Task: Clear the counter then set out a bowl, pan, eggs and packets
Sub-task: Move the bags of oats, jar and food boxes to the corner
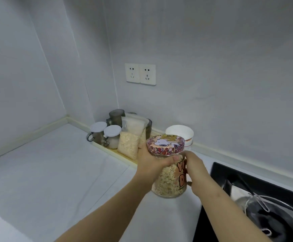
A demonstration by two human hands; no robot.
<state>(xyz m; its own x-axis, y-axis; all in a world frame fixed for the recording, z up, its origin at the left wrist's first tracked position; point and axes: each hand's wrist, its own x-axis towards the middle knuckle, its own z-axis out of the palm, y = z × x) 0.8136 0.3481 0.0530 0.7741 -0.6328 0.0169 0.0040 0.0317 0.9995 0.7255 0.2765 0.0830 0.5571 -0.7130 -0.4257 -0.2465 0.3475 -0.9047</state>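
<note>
just under the lid [165, 144], the left hand [151, 163] wraps the jar [168, 180]; the right hand [194, 168] curls round its other side. carry it upright with both grips firm, since it looks heavy.

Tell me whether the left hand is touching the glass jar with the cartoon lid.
Touching. The head view shows the left hand wrapped round the jar just under its lid, with the thumb pressed flat on the glass.

Home kitchen. White counter [54, 172] in a wall corner, black cooktop [219, 169] set in at its right edge with a pan [273, 222] on it. Twin wall sockets [140, 74] above. Along the back edge, a tray [105, 151] of lidded food jars [112, 137] and a white bowl [179, 133].
</note>
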